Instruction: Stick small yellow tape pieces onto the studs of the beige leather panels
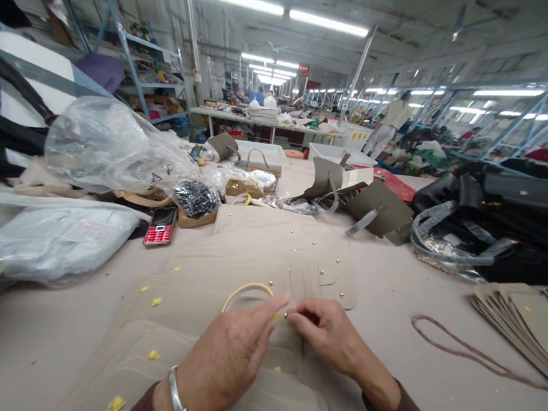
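Beige bag panels (205, 298) lie in overlapping layers in front of me, with small metal studs and bits of yellow tape on them. My left hand (232, 352) rests over the near panels, its fingers stretched out to the right and a silver bangle on the wrist. Close to those fingertips, my right hand (327, 330) is closed in a pinch at a small metal stud (286, 315) on a panel. A thin yellow-edged loop (245, 289) curves out behind my left hand, partly hidden by it.
A red-keyed phone (160, 227) and a plastic-wrapped bundle (64, 236) lie left. An open box (253, 180) of small parts stands beyond the panels. Olive bag pieces (380, 209) and black bags (504, 214) sit right, near a brown cord (472, 351) and stacked strips (531, 331).
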The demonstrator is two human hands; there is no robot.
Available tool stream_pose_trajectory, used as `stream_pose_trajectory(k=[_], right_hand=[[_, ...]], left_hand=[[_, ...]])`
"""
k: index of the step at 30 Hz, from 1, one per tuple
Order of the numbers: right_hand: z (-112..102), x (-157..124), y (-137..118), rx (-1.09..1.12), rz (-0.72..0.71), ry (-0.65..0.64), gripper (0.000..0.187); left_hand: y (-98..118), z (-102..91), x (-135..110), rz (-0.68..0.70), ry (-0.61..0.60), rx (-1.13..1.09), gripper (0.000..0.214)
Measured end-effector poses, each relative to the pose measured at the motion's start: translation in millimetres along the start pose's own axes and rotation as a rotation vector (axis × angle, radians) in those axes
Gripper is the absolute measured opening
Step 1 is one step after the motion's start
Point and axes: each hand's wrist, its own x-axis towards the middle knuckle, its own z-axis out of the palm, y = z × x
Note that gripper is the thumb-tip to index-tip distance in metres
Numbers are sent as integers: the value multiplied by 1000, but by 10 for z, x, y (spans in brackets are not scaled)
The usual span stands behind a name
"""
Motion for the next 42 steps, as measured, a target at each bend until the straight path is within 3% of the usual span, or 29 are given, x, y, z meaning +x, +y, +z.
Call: stream_pose_trajectory(k=[2, 7, 13, 21, 24, 29, 32, 38, 42], right_hand=[[-4, 3, -24, 60, -85, 138, 18], [53, -16, -73, 53, -355, 117, 19], [179, -12, -34, -68, -441, 173, 16], [306, -33, 37, -208, -468, 330, 19], [360, -41, -5, -157, -383, 359, 18], [324, 29, -40, 362, 168, 234, 19], [217, 78, 59, 540, 358, 158, 30], [182, 53, 239, 416, 321, 64, 31], [241, 40, 206, 145, 185, 106, 21]], left_hand=[[-8, 55, 17, 14, 19, 6, 52], [-26, 172, -12, 25, 52, 29, 56], [-22, 222, -35, 28, 41, 76, 50], [-30, 240, -3, -28, 64, 99, 18], [-15, 231, 5, -26, 120, 131, 20], [41, 234, -29, 108, 227, 159, 23], [40, 225, -51, 87, 200, 170, 21], [-15, 199, -37, -152, -91, 300, 22], [4, 230, -29, -207, -164, 321, 22]])
